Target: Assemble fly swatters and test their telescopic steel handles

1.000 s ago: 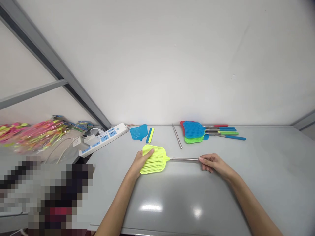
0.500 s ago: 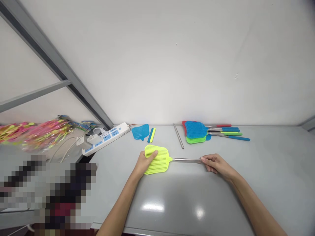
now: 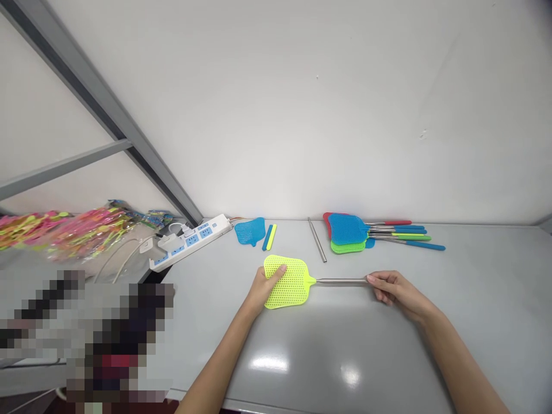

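My left hand (image 3: 266,288) rests over the left edge of a yellow-green mesh fly swatter head (image 3: 294,282), which lies flat on the grey table (image 3: 345,356), and its fingers curl onto the mesh. The swatter's steel shaft (image 3: 340,280) runs right into my right hand (image 3: 392,289), whose fingers pinch its end. Beyond the shaft lie a loose steel rod (image 3: 317,240) and a stack of red, blue and green swatters (image 3: 347,230). A blue swatter head (image 3: 250,232) lies with blue and yellow handles (image 3: 269,237).
A white and blue power strip (image 3: 192,241) with plugged-in cables lies at the table's far left corner. Bundled pink and yellow plastic items (image 3: 73,230) sit beyond the left edge. A pixelated shape (image 3: 99,333) covers the lower left. A white wall stands behind.
My hands and the yellow-green swatter have slid a little right across the table. The whole scene also shifts right in the view as the camera turns.
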The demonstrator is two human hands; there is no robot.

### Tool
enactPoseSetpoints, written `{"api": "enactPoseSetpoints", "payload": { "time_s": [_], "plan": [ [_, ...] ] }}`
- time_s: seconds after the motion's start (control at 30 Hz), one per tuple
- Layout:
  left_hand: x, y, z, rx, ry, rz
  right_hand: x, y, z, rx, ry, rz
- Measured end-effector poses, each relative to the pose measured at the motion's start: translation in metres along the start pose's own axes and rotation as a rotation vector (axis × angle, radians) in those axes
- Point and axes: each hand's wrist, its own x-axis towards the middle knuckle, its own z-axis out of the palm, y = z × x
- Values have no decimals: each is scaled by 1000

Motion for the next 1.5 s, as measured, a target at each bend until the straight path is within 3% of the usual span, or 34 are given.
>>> {"api": "enactPoseSetpoints", "payload": {
  "time_s": [0.3,0.53,0.6,0.67,0.73,0.83,0.93,1.13,1.5],
  "plan": [
    [0,-1,1,31,-52,45,0,-3,1,160,101,-31],
    [-11,6,4,218,-322,269,15,10,0,759,330,-123],
    [-12,4,6,257,-334,335,17,12,-3,877,347,-115],
    [-10,3,7,310,-254,389,18,12,-5,933,348,-106],
    [-6,2,4,422,-101,453,18,13,-5,958,349,-111],
    [1,2,-4,714,114,547,18,13,-5,984,355,-137],
    [5,-2,-13,983,223,536,18,13,-5,1008,358,-153],
    [13,-21,-23,1247,253,458,19,15,-7,1073,336,-156],
    [10,-17,-15,1290,292,516,19,21,-15,1217,358,-141]
  ]
}}
